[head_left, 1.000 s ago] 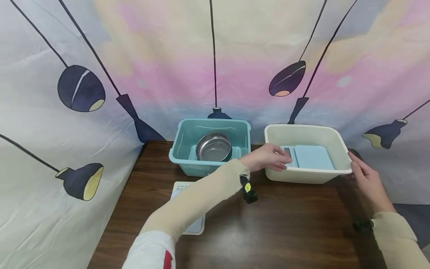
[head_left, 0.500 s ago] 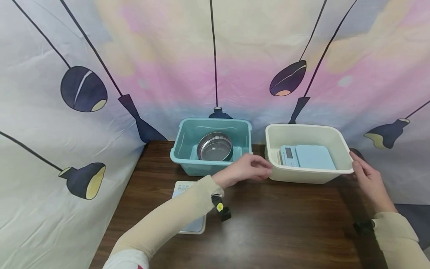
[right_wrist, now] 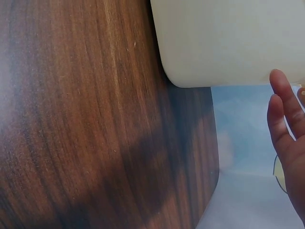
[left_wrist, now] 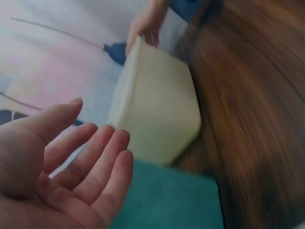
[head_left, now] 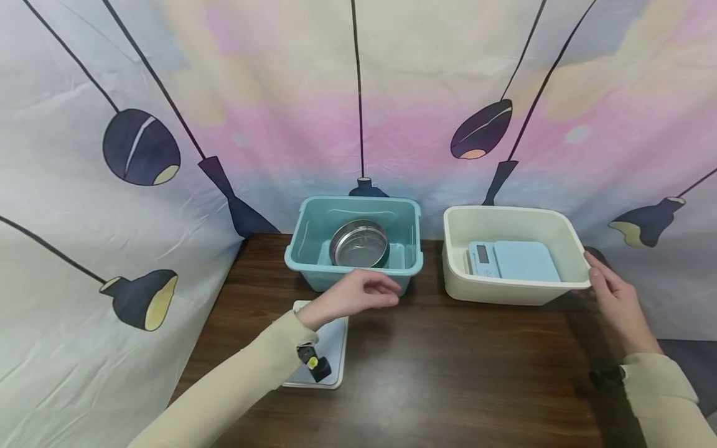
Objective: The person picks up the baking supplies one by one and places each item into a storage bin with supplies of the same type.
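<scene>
My left hand is in front of the teal bin, loosely bent fingers apart and holding nothing. In the left wrist view its palm faces up beside the teal bin. A round metal vessel, sieve-like, lies inside that bin. At the right, my right hand touches the side of the cream bin near its front right corner. In the right wrist view, two extended fingers lie against the bin's wall. A light blue kitchen scale with a small display sits in the cream bin.
On the brown wooden table, under my left forearm, lies a flat white and pale blue device, partly hidden. A printed cloth with lamp drawings hangs behind the bins. A narrow gap separates the two bins.
My left hand has moved from over the cream bin leftward to the front of the teal bin, uncovering the scale's display. The right hand and both bins have stayed in place.
</scene>
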Demonstrator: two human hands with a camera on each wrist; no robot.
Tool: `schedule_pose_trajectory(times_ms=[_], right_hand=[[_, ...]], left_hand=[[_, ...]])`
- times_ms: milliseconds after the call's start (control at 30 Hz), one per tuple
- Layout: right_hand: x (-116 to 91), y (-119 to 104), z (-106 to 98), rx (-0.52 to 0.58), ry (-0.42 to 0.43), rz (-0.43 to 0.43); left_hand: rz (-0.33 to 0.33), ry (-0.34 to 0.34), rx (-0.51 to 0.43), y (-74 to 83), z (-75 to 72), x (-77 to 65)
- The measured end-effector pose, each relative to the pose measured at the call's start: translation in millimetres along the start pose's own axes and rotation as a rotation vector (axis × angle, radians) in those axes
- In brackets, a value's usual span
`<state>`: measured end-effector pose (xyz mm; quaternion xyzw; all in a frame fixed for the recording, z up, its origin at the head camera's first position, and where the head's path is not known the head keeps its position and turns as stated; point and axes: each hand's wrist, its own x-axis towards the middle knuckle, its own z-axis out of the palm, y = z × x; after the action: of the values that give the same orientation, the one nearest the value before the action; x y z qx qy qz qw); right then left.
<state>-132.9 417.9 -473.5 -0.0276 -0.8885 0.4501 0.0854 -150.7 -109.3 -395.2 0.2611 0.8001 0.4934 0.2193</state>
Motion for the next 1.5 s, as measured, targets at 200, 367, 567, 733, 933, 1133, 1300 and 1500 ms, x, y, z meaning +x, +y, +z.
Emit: schedule_pose_trajectory(times_ms=[200,367,567,733,933,1133,1300,1500], right_hand=[[-2.4,2.0,-0.6,-0.001,0.008,-0.017],[-1.8,1.1,-1.2,-0.013,-0.002,0.0],[-0.8,1.7,-1.8,-0.011,-0.004,-0.002],[-1.5,0.0,-1.6,-0.013,-0.017,0.013],[-2.3,-2.1,-0.6,-0.001,0.0,-0.007],[-3.3,-1.5,-0.3,-0.008,0.007,-0.014],[-2.1,-0.7,-0.7,-0.014,-0.004,-0.004],[-1.6,0.6,-1.3,-0.009,0.008,-0.016]], left_hand=[[0.011,0.049,0.108,-29.8,-15.9,-24.4],[-0.038,0.129,0.182,-57.5,-27.4,-43.8],[-0.028,0.144,0.301,-92.4,-45.8,-62.0],[-0.054,0.156,0.353,-126.7,-65.4,-74.4],[-0.124,0.167,0.42,-158.4,-81.5,-82.8],[-0.157,0.141,0.41,-170.9,-87.2,-83.1],[-0.192,0.128,0.392,-175.1,-90.7,-81.0],[-0.194,0.121,0.394,-180.0,-92.0,-78.4]])
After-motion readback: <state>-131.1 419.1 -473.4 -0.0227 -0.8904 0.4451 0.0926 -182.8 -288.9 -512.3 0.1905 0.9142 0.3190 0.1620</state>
